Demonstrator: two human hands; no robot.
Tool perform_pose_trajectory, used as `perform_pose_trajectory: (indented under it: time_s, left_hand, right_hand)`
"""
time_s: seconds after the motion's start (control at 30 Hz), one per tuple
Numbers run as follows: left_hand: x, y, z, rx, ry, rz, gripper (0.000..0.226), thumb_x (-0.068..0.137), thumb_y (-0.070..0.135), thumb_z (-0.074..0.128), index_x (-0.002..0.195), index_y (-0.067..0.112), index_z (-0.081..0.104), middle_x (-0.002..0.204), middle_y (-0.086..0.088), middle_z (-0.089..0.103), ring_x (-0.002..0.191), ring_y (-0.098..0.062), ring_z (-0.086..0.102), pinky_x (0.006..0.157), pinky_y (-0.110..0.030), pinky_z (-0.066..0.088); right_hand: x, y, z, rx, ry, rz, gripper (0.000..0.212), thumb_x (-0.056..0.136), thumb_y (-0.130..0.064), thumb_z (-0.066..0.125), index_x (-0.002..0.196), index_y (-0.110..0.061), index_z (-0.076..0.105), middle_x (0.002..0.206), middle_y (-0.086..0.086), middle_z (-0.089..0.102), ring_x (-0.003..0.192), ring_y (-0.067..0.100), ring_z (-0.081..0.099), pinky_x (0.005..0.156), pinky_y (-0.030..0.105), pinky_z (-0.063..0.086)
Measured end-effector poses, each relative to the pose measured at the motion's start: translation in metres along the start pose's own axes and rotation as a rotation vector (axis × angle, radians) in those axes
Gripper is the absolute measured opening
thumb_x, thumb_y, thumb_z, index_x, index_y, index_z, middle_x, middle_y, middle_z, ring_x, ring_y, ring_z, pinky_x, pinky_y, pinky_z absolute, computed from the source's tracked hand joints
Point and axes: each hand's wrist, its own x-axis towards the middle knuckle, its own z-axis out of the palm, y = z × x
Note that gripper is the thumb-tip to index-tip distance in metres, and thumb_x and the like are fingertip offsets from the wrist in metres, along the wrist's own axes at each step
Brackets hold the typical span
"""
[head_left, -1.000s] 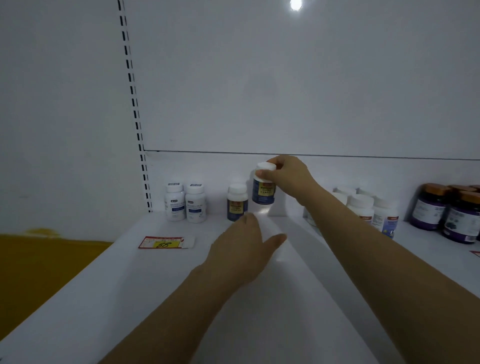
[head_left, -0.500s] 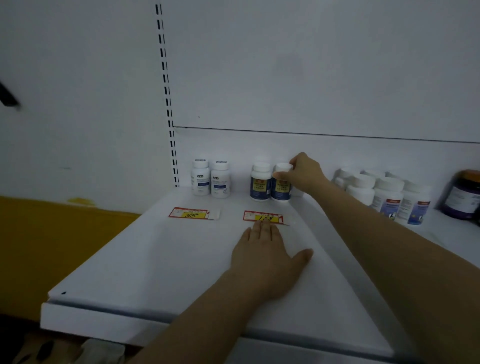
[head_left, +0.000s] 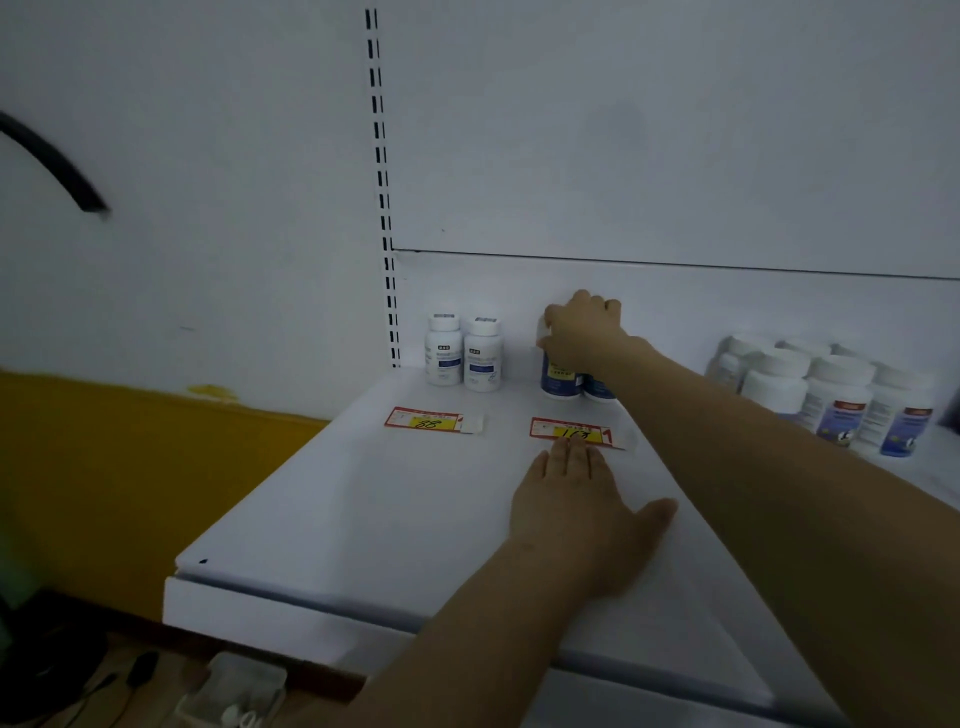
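Two blue-labelled pill bottles stand side by side at the back of the white shelf. My right hand reaches over them from the right, its fingers curled over the cap of the left bottle and hiding both tops. My left hand lies flat on the shelf with straight fingers, its fingertips touching the lower edge of a red and yellow price tag in front of the bottles.
Two white bottles stand at the back left, a second price tag in front of them. A group of white bottles fills the right side. The shelf's front edge runs below my left forearm; clutter lies on the floor.
One second ago my right hand held a blue-labelled bottle in the air; it now stands next to the other one. My left hand came down flat on the shelf. The view has tilted downward.
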Motion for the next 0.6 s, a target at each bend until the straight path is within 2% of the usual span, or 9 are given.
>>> perform_pose_trajectory:
  time_s: [0.13,0.2,0.23,0.3,0.37,0.47,0.53,0.6]
  left_hand:
    - [-0.001,0.0,0.0,-0.039,0.04,0.001,0.089,0.09,0.069,0.02,0.151,0.007,-0.001,0.16,-0.008,-0.002,0.147,-0.021,-0.001,0.118,-0.036,0.0]
    - [-0.003,0.001,-0.002,-0.108,0.078,-0.007,0.086,0.091,0.067,0.028,0.151,0.007,0.011,0.158,-0.009,0.012,0.146,-0.023,0.012,0.118,-0.037,0.01]
    - [-0.004,0.002,-0.005,-0.161,0.107,-0.012,0.08,0.091,0.064,0.033,0.148,0.009,0.022,0.155,-0.009,0.025,0.142,-0.023,0.024,0.115,-0.037,0.019]
    - [-0.004,0.002,-0.017,-0.268,0.179,-0.025,0.061,0.093,0.055,0.043,0.136,0.013,0.041,0.14,-0.005,0.046,0.127,-0.022,0.044,0.104,-0.034,0.035]
    - [0.003,-0.001,-0.032,-0.39,0.28,-0.067,0.05,0.091,0.047,0.052,0.128,0.013,0.048,0.13,-0.005,0.054,0.114,-0.02,0.052,0.09,-0.03,0.04]
    - [0.018,-0.004,-0.059,-0.643,0.399,-0.113,0.051,0.085,0.043,0.064,0.122,0.011,0.049,0.11,-0.001,0.056,0.09,-0.014,0.049,0.074,-0.025,0.036]
    - [0.029,-0.003,-0.071,-0.742,0.373,-0.114,0.06,0.083,0.041,0.068,0.128,0.009,0.044,0.106,0.002,0.048,0.09,-0.013,0.045,0.073,-0.026,0.035]
    - [0.04,-0.001,-0.075,-0.783,0.316,-0.073,0.058,0.082,0.036,0.07,0.128,0.01,0.047,0.111,-0.002,0.055,0.089,-0.013,0.047,0.072,-0.024,0.036]
  right_hand:
    - [-0.005,0.001,-0.008,0.15,0.044,-0.011,0.041,0.098,-0.033,0.045,0.133,-0.012,0.05,0.127,0.016,0.043,0.118,0.034,0.044,0.102,0.041,0.032]
    - [-0.012,0.004,-0.017,0.33,0.083,-0.03,0.042,0.097,-0.033,0.049,0.133,-0.012,0.051,0.129,0.018,0.041,0.119,0.034,0.044,0.098,0.04,0.038]
    - [-0.016,0.007,-0.025,0.407,0.11,-0.042,0.042,0.095,-0.033,0.052,0.132,-0.012,0.052,0.129,0.018,0.041,0.119,0.034,0.044,0.097,0.039,0.041]
    - [-0.025,0.016,-0.045,0.495,0.175,-0.05,0.042,0.093,-0.034,0.057,0.127,-0.011,0.055,0.128,0.018,0.046,0.118,0.032,0.046,0.094,0.036,0.043]
    - [-0.036,0.027,-0.067,0.545,0.203,-0.042,0.041,0.091,-0.037,0.06,0.121,-0.01,0.061,0.125,0.013,0.056,0.116,0.026,0.052,0.09,0.03,0.043]
    - [-0.057,0.043,-0.092,0.585,0.2,-0.038,0.04,0.09,-0.042,0.061,0.113,-0.011,0.068,0.119,0.005,0.064,0.108,0.017,0.056,0.084,0.023,0.041]
    - [-0.07,0.051,-0.098,0.622,0.186,-0.039,0.04,0.09,-0.043,0.06,0.111,-0.011,0.07,0.114,0.003,0.067,0.098,0.012,0.055,0.082,0.022,0.041]
    - [-0.081,0.056,-0.095,0.614,0.142,-0.032,0.041,0.089,-0.045,0.06,0.111,-0.012,0.071,0.11,0.002,0.067,0.093,0.01,0.052,0.078,0.022,0.041]
